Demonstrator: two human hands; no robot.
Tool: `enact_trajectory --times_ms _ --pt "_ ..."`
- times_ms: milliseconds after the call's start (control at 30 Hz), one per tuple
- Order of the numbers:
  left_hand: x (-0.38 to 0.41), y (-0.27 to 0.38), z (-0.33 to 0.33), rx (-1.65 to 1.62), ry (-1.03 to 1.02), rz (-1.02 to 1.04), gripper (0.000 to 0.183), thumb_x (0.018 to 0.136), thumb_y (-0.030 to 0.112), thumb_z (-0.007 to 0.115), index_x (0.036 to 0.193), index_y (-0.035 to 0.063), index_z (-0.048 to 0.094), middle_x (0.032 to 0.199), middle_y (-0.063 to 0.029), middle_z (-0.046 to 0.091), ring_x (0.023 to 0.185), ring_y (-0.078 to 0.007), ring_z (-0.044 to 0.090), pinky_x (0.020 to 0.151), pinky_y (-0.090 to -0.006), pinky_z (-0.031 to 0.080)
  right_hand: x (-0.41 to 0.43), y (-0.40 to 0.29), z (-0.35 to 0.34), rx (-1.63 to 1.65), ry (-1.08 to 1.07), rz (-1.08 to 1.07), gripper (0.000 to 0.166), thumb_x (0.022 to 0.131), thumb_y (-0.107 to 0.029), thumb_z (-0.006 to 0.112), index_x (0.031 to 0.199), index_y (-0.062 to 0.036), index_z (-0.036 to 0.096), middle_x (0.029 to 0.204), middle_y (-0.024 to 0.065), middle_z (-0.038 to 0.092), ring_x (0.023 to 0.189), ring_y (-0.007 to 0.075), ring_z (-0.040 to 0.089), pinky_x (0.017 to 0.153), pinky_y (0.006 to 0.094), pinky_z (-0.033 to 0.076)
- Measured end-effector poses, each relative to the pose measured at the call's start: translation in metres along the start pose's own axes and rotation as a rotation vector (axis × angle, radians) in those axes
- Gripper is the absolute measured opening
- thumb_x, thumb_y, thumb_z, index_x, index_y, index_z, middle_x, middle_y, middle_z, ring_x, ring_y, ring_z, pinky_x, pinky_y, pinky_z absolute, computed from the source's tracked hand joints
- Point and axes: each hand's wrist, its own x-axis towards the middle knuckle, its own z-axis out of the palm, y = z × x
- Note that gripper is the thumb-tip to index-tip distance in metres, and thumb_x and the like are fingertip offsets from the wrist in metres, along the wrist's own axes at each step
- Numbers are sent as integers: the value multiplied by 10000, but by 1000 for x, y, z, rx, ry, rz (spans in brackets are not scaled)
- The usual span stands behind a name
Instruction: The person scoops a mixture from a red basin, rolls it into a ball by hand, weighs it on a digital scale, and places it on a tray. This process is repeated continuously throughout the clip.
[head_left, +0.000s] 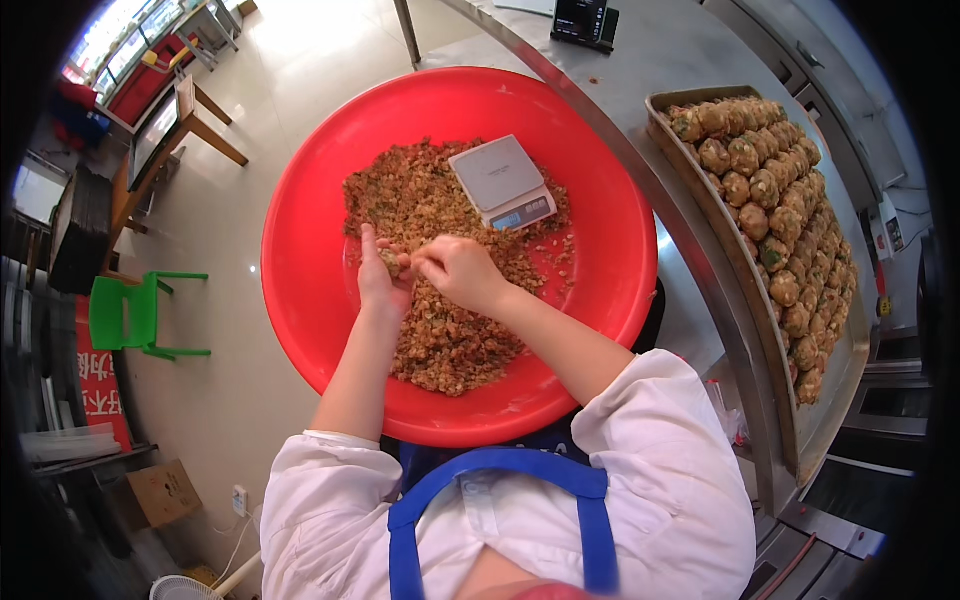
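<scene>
My left hand (381, 276) cradles a small lump of crumbly mixture (391, 262) in its palm, thumb pointing up. Beside it, my right hand (459, 271) has its fingers curled together close to the left fingertips; whether something is pinched in them is hidden. Both are above a heap of brown, chopped nut-like mixture (457, 349) in a wide red plastic basin (315, 315). A digital kitchen scale (498, 176) with a lit display rests on the heap's far right side, its platform bare.
Right of the basin, a steel table (637, 67) bears a metal tray (832, 442) with rows of stacked mixture balls (784, 225). A phone on a stand (581, 22) is at the table's far end. On the left are a green plastic chair (142, 315) and a cardboard box (163, 493).
</scene>
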Motion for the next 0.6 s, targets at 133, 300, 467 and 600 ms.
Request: enact_trajectory --times_ms 133,300,467,600 --pt "17 -16 -19 -48 -214 -237 534 971 664 421 925 146 537 753 -4 563 726 -159 575 705 -369 511 -2 9 14 -21 173 42 325 930 -318 612 1113 -64 701 1157 150 606 1028 339 628 886 432 508" --pt "-23 -18 -1 -79 -776 -552 853 935 756 315 1377 51 506 1399 -138 534 1318 -301 476 1126 -479 338 6 23 4 -113 211 -68 288 951 -262 617 811 -22 690 783 118 630 747 295 663 648 414 519" --pt "-13 -23 -6 -117 -716 -392 712 943 698 439 1308 96 545 1346 -100 548 1265 -274 514 1081 -445 408 6 -6 4 249 333 -73 291 953 -233 609 758 -26 669 759 106 638 761 261 652 670 418 505" --pt "4 -24 -9 -77 -506 -249 546 956 659 476 1115 149 589 1126 -33 596 1096 -203 578 957 -378 483 6 5 28 -303 531 -234 170 898 -235 648 923 -100 747 962 18 660 1047 251 577 921 499 438"
